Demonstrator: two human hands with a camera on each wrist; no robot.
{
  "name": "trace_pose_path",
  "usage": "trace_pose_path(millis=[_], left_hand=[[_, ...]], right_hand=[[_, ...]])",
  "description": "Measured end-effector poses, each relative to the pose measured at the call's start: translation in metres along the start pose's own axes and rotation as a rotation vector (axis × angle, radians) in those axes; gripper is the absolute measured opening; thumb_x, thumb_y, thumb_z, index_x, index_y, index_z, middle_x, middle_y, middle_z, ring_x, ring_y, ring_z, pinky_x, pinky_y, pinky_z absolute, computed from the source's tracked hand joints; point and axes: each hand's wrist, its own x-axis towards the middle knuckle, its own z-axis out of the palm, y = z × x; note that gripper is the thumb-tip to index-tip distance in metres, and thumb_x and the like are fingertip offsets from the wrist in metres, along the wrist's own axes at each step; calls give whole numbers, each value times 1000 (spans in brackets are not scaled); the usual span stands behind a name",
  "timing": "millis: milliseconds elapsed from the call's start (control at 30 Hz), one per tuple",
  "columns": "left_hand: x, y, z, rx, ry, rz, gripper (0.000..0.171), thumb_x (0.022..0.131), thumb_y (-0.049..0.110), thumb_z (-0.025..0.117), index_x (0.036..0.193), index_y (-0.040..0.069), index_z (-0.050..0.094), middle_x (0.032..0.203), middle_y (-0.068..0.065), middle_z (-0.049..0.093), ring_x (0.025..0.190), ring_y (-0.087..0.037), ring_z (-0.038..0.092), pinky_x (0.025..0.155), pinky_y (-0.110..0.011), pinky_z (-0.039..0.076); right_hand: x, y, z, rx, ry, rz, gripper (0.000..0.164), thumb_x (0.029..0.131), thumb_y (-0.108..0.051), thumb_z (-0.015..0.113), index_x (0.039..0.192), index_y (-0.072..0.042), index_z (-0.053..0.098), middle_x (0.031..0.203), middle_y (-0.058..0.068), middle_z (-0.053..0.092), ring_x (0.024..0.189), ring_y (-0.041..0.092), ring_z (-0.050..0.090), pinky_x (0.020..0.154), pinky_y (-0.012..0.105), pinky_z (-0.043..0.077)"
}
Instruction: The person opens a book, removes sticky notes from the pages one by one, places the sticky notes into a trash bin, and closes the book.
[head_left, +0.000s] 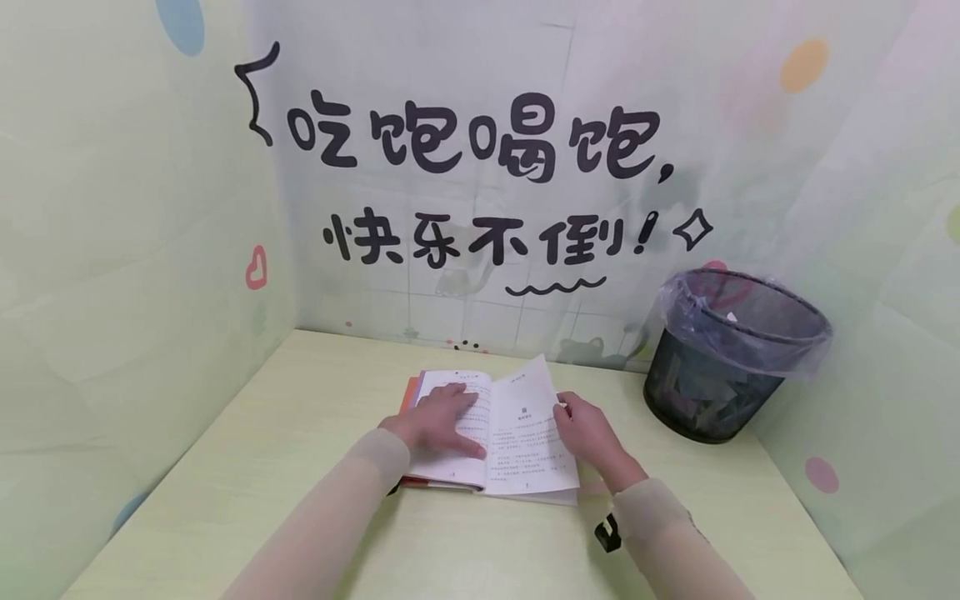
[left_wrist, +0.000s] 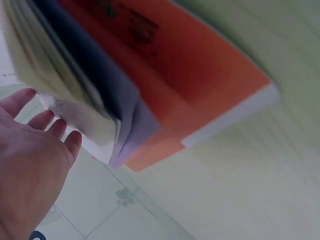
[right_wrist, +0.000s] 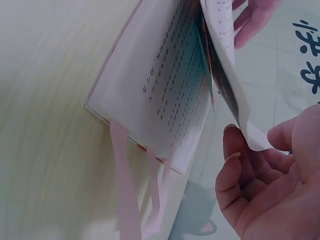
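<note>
Pale table (head_left: 480, 550) before a lettered wall (head_left: 465, 50): on it lies an open book (head_left: 491, 429), left hand (head_left: 442, 421) spread loosely across its left side, right hand (head_left: 592, 429) pinching a raised page (head_left: 532, 433)

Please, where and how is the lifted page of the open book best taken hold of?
Grip the lifted page by its outer edge, probably best between thumb and fingers, coming from the right. That edge stands clear of the page below, while the inner side runs into the fold. The right hand pinches it there.
</note>
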Motion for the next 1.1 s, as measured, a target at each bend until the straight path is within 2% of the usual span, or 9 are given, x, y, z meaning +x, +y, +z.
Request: trace_pose_path(millis=[67,167,233,333,433,633,800,933,1100], left_hand=[[-3,-4,-2,-10,5,-8,108,69,72,76,153,17,37,157,-7,22,140,-28,17,110,-53,28],[-6,-14,-5,-1,-11,-22,108,67,71,78,152,18,38,156,-7,25,139,-27,21,111,-53,26],[-8,-24,-7,13,-23,-35,107,66,71,79,152,20,39,154,-5,28,138,-27,23,111,-56,24],[-15,-36,-11,43,-38,-58,105,66,70,79,151,21,40,154,-4,31,138,-26,23,111,-61,19],[-23,-44,-16,45,-52,-78,103,68,67,80,151,22,40,154,-3,31,139,-27,22,111,-62,18],[-32,-51,-20,-32,-51,-94,100,68,60,84,150,20,43,153,-3,33,138,-32,22,110,-62,19],[-34,-58,-17,-44,-35,-121,101,66,61,85,150,23,43,152,0,36,134,-31,27,108,-60,25],[-36,-60,-16,-67,-18,-136,102,65,58,87,150,23,43,148,-1,40,131,-30,30,108,-60,25],[-39,-61,-17,-84,-10,-160,100,64,58,87,149,27,44,145,1,43,128,-27,32,108,-59,26]], right_hand=[[0,0,-1,20,3,-2,41,106,-27,48,139,-3,51,108,9,63,87,21,55,77,38,52],[-1,1,-2,86,-1,-13,41,106,-29,47,138,-4,53,116,11,63,97,23,56,85,45,51],[-2,1,-4,171,-7,-12,41,107,-31,44,137,-4,55,119,11,62,101,24,56,89,48,50],[-2,0,-7,347,-41,3,40,109,-34,40,128,-6,61,111,11,65,93,25,60,84,51,52],[0,-2,-8,525,-111,-3,42,109,-36,35,122,-8,64,97,10,66,77,26,62,67,43,56],[-1,-8,-4,759,-294,-68,44,110,-31,31,134,-5,57,111,15,65,87,31,63,65,33,56],[-5,-11,9,709,-359,-121,41,110,-28,35,137,-5,55,113,14,63,92,30,61,76,41,56],[-10,-15,24,557,-357,-166,41,108,-25,43,141,-4,51,114,12,64,91,25,62,77,44,56],[-19,-25,41,339,-371,-265,52,104,-33,52,149,-10,42,138,10,52,94,18,62,77,39,55]])
